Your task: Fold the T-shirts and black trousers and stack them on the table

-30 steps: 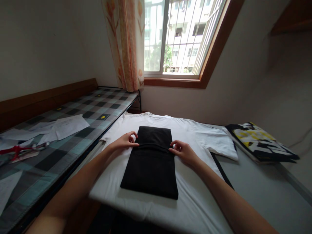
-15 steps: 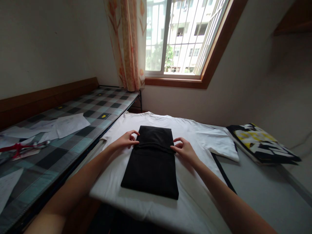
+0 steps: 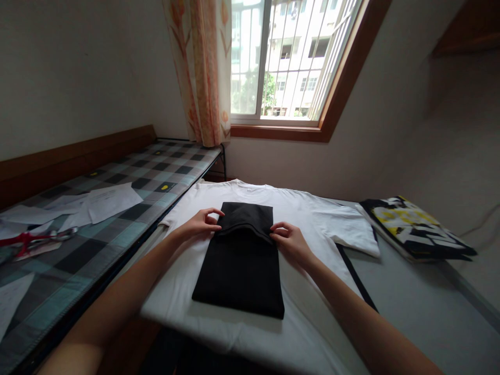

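A folded black cloth lies as a long rectangle on a white T-shirt that is spread out with its collar toward the window. Across the upper part of the black cloth, a folded edge bulges up in an arch. My left hand pinches the cloth's left side at this edge, thumb and forefinger curved. On the opposite side, my right hand has thumb and fingers pinched on the right end of the same edge.
At the left, a checked mattress carries loose papers and a red-handled tool. A folded black, yellow and white item lies on the grey table surface at the right. Behind are a curtain and a barred window.
My right hand has moved slightly left and inward, closing on the black cloth's edge. The middle of that edge has risen into an arch. My left hand has barely moved.
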Motion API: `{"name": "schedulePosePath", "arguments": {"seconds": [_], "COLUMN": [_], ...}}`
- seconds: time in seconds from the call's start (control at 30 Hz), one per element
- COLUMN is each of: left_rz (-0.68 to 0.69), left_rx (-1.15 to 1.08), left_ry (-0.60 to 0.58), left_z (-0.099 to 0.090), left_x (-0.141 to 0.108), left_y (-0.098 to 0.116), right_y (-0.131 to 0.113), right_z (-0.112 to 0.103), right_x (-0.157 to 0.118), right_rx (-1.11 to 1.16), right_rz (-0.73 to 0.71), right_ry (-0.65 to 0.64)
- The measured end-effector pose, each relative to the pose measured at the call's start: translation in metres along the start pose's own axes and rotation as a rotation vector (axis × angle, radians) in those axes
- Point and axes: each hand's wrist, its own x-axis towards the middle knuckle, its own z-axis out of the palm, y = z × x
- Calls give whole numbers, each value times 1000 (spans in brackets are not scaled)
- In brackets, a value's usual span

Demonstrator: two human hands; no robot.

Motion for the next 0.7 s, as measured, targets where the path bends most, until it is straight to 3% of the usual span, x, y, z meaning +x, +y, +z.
{"name": "schedulePosePath", "arguments": {"seconds": [0.23,0.47,0.6,0.7], "left_rz": [-6,30,98,215], "left_rx": [6,116,314,495], "left_ry": [-59,-56,49,148], "left_z": [-10,-9,-5,-1], "left_x": [0,3,5,2], "left_y": [-6,-12,-8,1], "right_y": [3,5,-1,-6], "right_z": [-6,-10,-8,-3], "right_x": [5,5,1,-4], "right_rx": [-323,-454,-555,-635], "right_rz": [-133,-151,-243,-435], "right_ry": [-4,-11,43,150]}}
